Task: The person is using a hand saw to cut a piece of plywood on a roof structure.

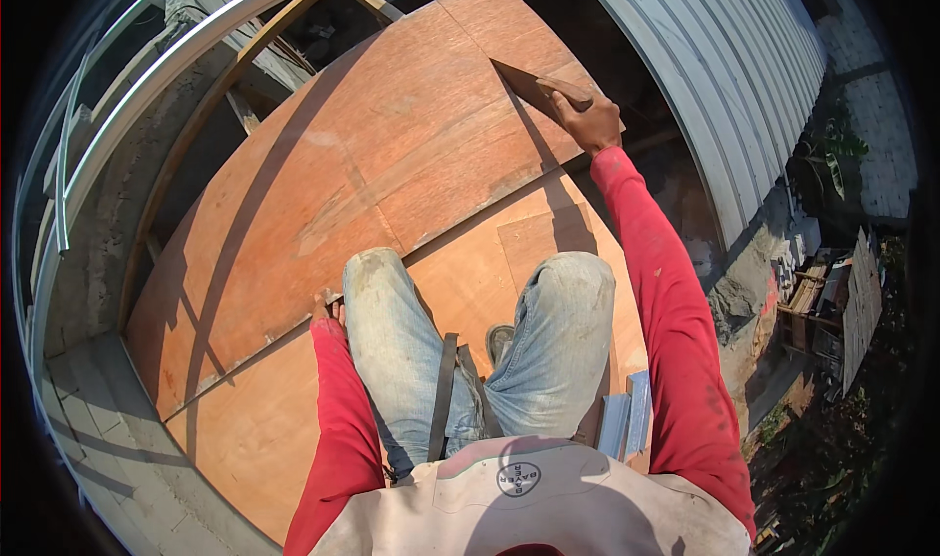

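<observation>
A large reddish plywood sheet [323, 164] lies in front of me, its near edge overlapping a paler plywood sheet [255, 409] under my legs. My right hand [590, 120] is closed around the wooden handle of a handsaw [529, 86] at the far right part of the reddish sheet. Its dark blade narrows away from the hand, toward the left. Beside my left knee, my left hand [331, 308] grips the near edge of the reddish sheet; the knee and sleeve partly hide it.
Corrugated metal roofing [725, 76] runs along the right, with a dark gap between it and the plywood. A curved-looking metal rail [127, 115] and a block wall [108, 409] border the left. Grey metal profiles [627, 414] lie beside my right thigh. Ground far below shows at right.
</observation>
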Motion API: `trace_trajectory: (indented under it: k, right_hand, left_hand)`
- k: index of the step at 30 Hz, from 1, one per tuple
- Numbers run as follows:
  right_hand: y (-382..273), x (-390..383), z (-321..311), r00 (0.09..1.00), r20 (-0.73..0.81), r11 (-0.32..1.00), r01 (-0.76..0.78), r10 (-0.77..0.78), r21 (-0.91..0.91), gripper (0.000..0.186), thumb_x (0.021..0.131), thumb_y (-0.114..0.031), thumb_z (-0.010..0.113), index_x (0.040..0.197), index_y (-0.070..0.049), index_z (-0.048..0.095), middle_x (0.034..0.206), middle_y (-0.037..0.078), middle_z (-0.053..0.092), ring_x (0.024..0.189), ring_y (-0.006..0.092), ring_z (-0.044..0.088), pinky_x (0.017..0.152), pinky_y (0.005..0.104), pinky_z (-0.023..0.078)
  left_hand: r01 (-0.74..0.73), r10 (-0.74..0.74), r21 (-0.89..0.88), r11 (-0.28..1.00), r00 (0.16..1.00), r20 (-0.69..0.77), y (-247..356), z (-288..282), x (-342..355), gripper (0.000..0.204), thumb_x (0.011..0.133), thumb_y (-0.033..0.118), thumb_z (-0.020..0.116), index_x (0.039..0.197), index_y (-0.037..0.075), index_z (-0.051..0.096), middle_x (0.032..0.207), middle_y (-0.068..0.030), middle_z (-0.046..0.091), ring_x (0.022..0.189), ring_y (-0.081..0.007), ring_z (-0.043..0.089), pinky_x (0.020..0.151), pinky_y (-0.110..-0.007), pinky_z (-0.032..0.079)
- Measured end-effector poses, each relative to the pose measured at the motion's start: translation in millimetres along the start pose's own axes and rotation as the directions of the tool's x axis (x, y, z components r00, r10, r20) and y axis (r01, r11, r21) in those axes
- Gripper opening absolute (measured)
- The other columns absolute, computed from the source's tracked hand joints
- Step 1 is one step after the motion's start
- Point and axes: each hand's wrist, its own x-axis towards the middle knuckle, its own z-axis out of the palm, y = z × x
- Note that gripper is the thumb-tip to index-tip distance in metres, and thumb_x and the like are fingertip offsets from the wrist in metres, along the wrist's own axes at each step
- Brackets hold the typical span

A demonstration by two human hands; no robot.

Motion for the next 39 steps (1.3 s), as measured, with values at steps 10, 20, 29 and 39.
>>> trace_trajectory:
  k: [10, 20, 29, 39]
  right_hand:
    - [5, 4, -22, 0.976, 0.216, 0.982, -0.062, 0.022, 0.178, 0.029, 0.096, -0.019, 0.066, 0.121, -0.008, 0.074, 0.12, 0.009, 0.075, 0.112, 0.0181, 0.071, 0.095, 0.0283, 0.053]
    - [0, -25, -11, 0.979, 0.144, 0.975, -0.166, 0.145, 0.145, 0.03, 0.086, -0.025, 0.075, 0.106, -0.004, 0.077, 0.099, 0.026, 0.073, 0.102, 0.0393, 0.071, 0.08, 0.0413, 0.057]
    - [-60, 96, -22, 0.886, 0.376, 0.962, -0.251, 0.272, -0.106, 0.029, 0.092, -0.028, 0.07, 0.11, -0.006, 0.077, 0.103, 0.024, 0.074, 0.097, 0.038, 0.072, 0.08, 0.0404, 0.056]
    - [-76, 51, -71, 0.83, 0.448, 0.937, -0.347, 0.332, -0.051, 0.042, 0.091, -0.004, 0.072, 0.131, 0.006, 0.062, 0.124, 0.023, 0.07, 0.113, 0.0253, 0.07, 0.094, 0.0354, 0.054]
  left_hand:
    - [0.002, -0.004, 0.22, 0.975, 1.0, 0.009, 2, 17, -34, 0.045, 0.095, 0.05, 0.068, 0.113, 0.008, 0.066, 0.103, -0.0116, 0.069, 0.095, -0.0266, 0.068, 0.069, -0.044, 0.054]
    - [-0.627, 0.701, 0.767, 0.14, 0.609, 0.37, 99, 141, -196, 0.047, 0.098, 0.052, 0.059, 0.113, 0.008, 0.062, 0.112, -0.0129, 0.068, 0.098, -0.0354, 0.067, 0.085, -0.048, 0.051]
    - [-0.916, 0.287, 0.033, -0.399, -0.091, 0.954, -71, 411, -338, 0.055, 0.099, 0.049, 0.056, 0.146, 0.02, 0.049, 0.159, -0.012, 0.038, 0.149, -0.0317, 0.032, 0.121, -0.052, 0.027]
    - [-0.855, 0.229, 0.141, -0.499, 0.027, 0.973, -125, 503, -360, 0.051, 0.106, 0.051, 0.036, 0.157, 0.048, 0.031, 0.171, 0.0062, 0.018, 0.158, -0.0239, 0.011, 0.125, -0.06, -0.003]
